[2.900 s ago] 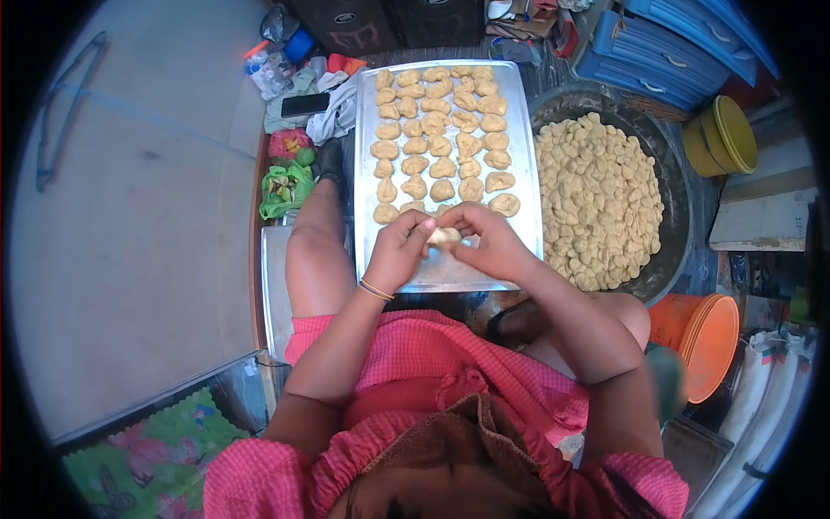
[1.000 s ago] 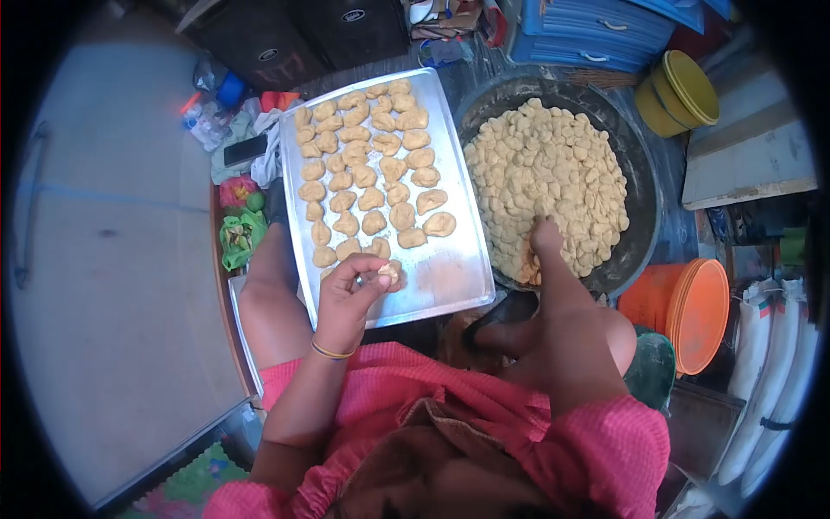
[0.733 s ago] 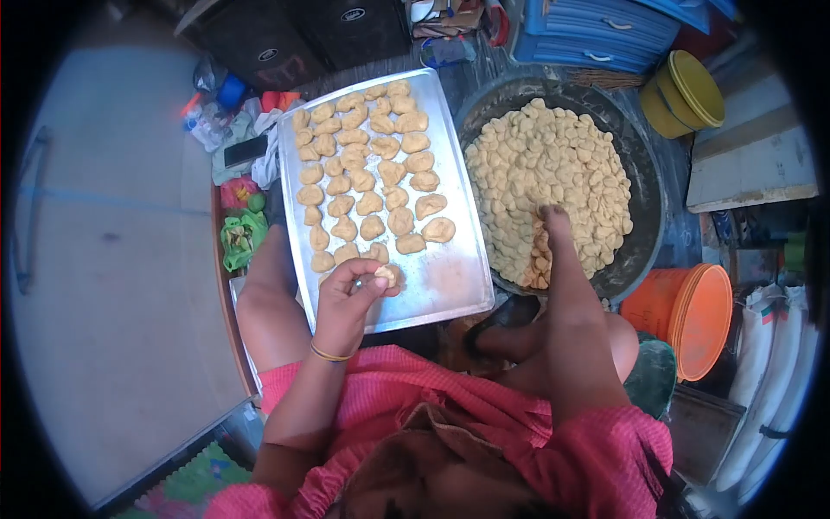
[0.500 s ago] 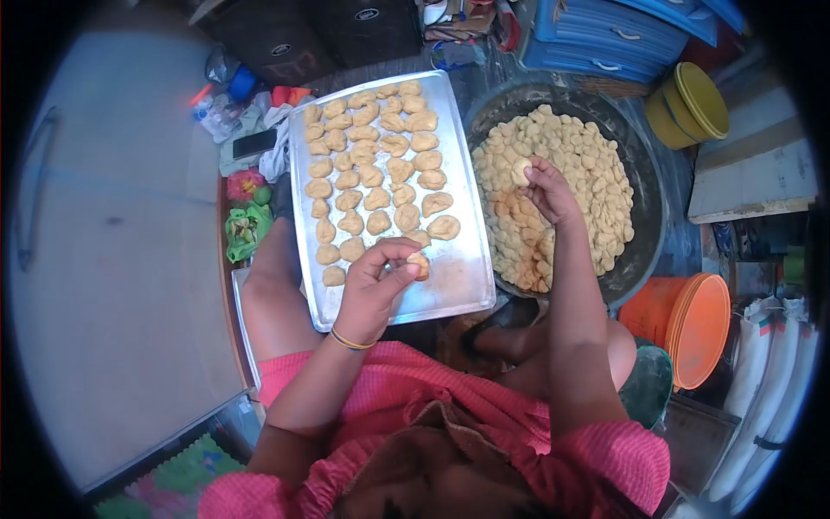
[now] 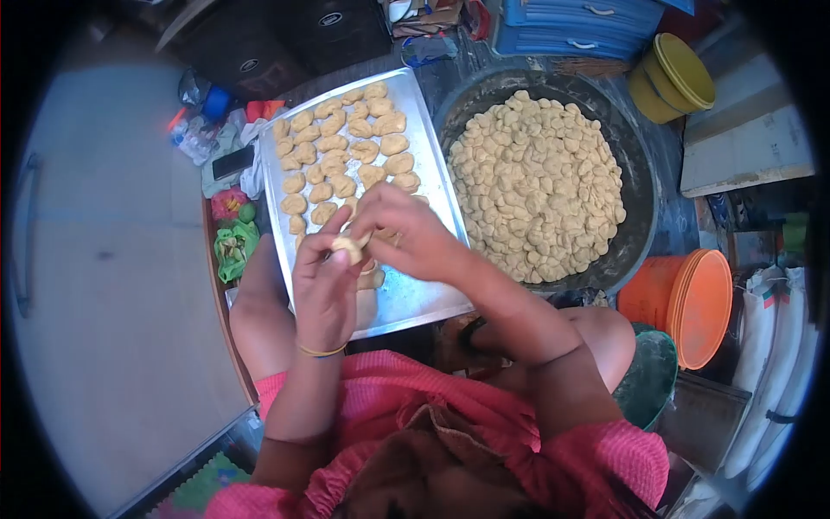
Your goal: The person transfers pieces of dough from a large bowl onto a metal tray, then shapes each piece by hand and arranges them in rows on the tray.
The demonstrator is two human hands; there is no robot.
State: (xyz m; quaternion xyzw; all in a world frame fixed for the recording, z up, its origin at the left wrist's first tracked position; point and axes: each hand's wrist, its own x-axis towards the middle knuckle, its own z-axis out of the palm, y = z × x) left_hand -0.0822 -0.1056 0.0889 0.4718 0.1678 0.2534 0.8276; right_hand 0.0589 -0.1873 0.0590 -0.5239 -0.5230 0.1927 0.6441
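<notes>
My left hand (image 5: 324,281) pinches a small pale piece of dough (image 5: 347,250) between thumb and fingers above the metal tray (image 5: 424,294). My right hand (image 5: 408,232) reaches across the tray and its fingertips close on the same piece from the right. Rows of dough lumps (image 5: 365,151) lie on the tray; my hands and forearms cover part of the nearer rows. Right of the tray, a wide dark basin (image 5: 638,238) holds a heap of small dough pieces (image 5: 536,182).
An orange bucket (image 5: 702,307) and a yellow-green bucket (image 5: 679,80) stand right of the basin. Blue drawers (image 5: 571,30) are behind it. A phone (image 5: 233,162) and a green plastic bag (image 5: 235,251) lie left of the tray.
My right hand has moved left from over the basin with a dough piece to meet my left hand. My left hand has shifted slightly left and up. The view has shifted slightly.
</notes>
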